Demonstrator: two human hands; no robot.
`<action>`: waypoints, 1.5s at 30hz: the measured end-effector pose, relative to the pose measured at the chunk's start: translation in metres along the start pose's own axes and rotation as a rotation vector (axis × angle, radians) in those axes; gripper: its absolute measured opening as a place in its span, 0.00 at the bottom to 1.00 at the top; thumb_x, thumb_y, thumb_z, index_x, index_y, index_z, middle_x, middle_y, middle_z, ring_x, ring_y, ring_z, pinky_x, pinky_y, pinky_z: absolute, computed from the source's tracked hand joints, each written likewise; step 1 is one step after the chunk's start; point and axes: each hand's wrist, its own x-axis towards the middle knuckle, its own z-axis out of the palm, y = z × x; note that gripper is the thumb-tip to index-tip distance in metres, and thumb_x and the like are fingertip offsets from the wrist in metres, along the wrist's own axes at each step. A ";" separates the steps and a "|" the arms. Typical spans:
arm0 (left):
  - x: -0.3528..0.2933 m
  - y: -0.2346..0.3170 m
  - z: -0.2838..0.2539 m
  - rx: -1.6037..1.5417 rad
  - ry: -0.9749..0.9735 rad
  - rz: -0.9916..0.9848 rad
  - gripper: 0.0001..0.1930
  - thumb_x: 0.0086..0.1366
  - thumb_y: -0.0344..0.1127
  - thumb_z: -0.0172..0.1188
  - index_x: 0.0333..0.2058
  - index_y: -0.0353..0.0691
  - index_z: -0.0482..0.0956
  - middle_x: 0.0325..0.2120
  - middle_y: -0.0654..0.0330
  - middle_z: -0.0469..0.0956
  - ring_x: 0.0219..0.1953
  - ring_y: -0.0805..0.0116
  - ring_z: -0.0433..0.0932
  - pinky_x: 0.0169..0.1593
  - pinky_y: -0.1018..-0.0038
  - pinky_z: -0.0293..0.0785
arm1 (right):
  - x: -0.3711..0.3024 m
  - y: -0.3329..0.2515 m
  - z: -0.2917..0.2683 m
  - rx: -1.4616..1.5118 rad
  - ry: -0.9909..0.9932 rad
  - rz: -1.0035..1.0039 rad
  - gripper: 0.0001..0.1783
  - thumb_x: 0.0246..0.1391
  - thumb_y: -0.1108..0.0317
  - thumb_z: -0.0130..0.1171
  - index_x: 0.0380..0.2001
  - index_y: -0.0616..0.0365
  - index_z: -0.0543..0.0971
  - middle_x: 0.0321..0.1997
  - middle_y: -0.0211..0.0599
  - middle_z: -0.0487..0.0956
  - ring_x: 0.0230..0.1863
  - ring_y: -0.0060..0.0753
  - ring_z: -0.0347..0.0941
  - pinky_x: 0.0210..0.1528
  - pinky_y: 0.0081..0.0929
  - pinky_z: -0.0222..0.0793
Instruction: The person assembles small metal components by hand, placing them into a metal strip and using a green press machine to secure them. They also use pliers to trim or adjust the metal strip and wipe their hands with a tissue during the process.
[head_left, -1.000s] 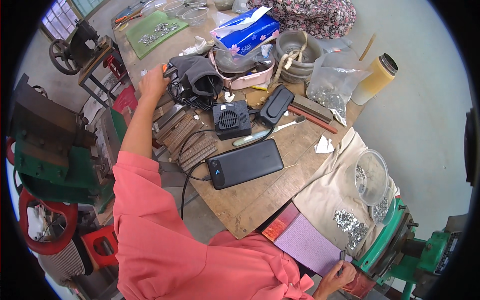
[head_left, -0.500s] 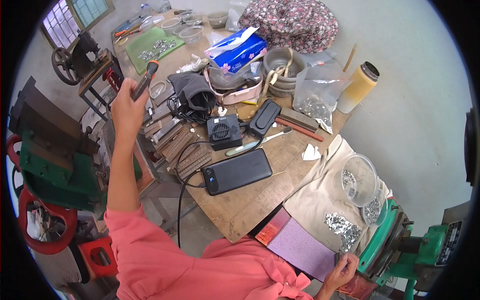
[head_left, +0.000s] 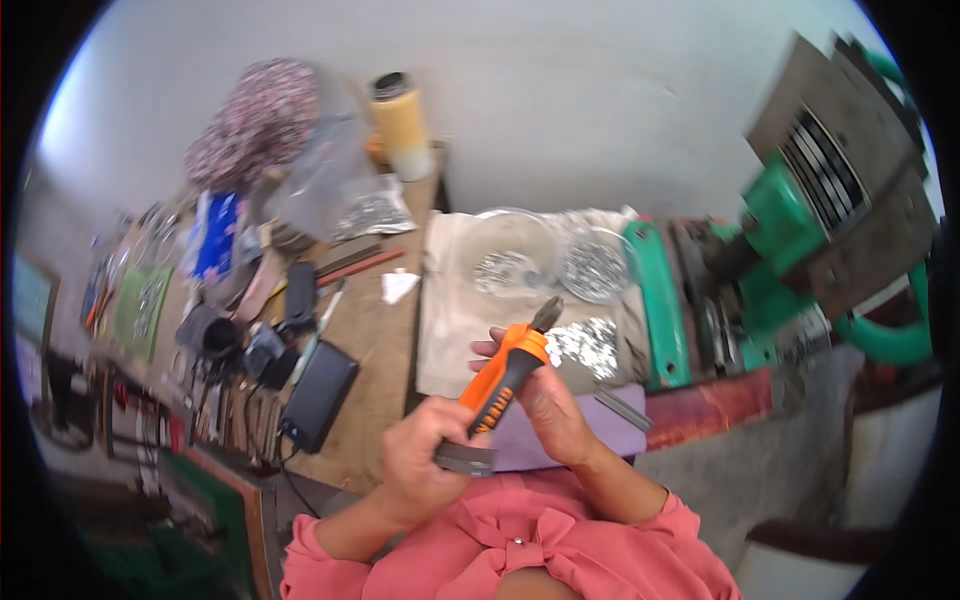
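Note:
Pliers [head_left: 503, 377] with orange and black handles are held in front of my chest, tilted, metal jaws pointing up. My left hand [head_left: 422, 462] is closed round the lower end of the handles. A short grey metal block [head_left: 465, 458] juts out beside its fingers. Around the upper handles is my right hand [head_left: 560, 418], fingertips showing behind the pliers and thumb along the near side. Below lies a purple mat [head_left: 530, 445] with a dark metal bar [head_left: 622, 410] on its right part. Small shiny metal pieces [head_left: 585, 348] are heaped just beyond my right hand.
Two clear tubs, one round [head_left: 508, 235] and one shallow [head_left: 597, 268], hold metal bits on a beige cloth [head_left: 440, 340]. A green machine [head_left: 790, 215] stands at right. On the wooden table [head_left: 380, 345] at left are a black power bank [head_left: 320, 397] and a yellow bottle [head_left: 402, 130].
My view has swung right. My left hand has brought the pliers from over the left table to my chest, and my right hand has moved up from the mat to the pliers.

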 end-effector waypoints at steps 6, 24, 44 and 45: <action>-0.012 0.007 0.077 0.072 -0.256 0.098 0.15 0.50 0.27 0.71 0.29 0.41 0.69 0.26 0.57 0.73 0.23 0.57 0.76 0.25 0.65 0.71 | -0.045 -0.011 -0.032 0.152 0.122 0.103 0.55 0.54 0.44 0.61 0.72 0.61 0.45 0.64 0.53 0.66 0.63 0.46 0.68 0.64 0.44 0.66; -0.005 -0.015 0.036 0.009 -0.725 -0.507 0.16 0.58 0.38 0.70 0.39 0.36 0.77 0.27 0.55 0.77 0.27 0.60 0.77 0.33 0.71 0.72 | -0.123 -0.045 -0.056 -0.458 0.176 0.317 0.45 0.39 0.80 0.47 0.68 0.70 0.59 0.55 0.53 0.76 0.56 0.45 0.76 0.62 0.36 0.66; 0.005 -0.043 0.039 -0.040 -1.094 -0.448 0.14 0.64 0.42 0.62 0.38 0.36 0.79 0.28 0.49 0.79 0.31 0.44 0.78 0.33 0.58 0.71 | -0.146 -0.037 -0.047 -1.516 -0.020 0.354 0.52 0.37 0.70 0.67 0.68 0.72 0.57 0.44 0.49 0.70 0.42 0.51 0.68 0.45 0.40 0.70; 0.004 -0.043 0.038 -0.050 -1.089 -0.444 0.14 0.64 0.42 0.62 0.38 0.36 0.79 0.27 0.48 0.79 0.30 0.44 0.77 0.33 0.58 0.71 | -0.146 -0.037 -0.046 -1.536 -0.027 0.356 0.53 0.37 0.69 0.69 0.68 0.72 0.58 0.44 0.48 0.70 0.42 0.49 0.68 0.45 0.40 0.70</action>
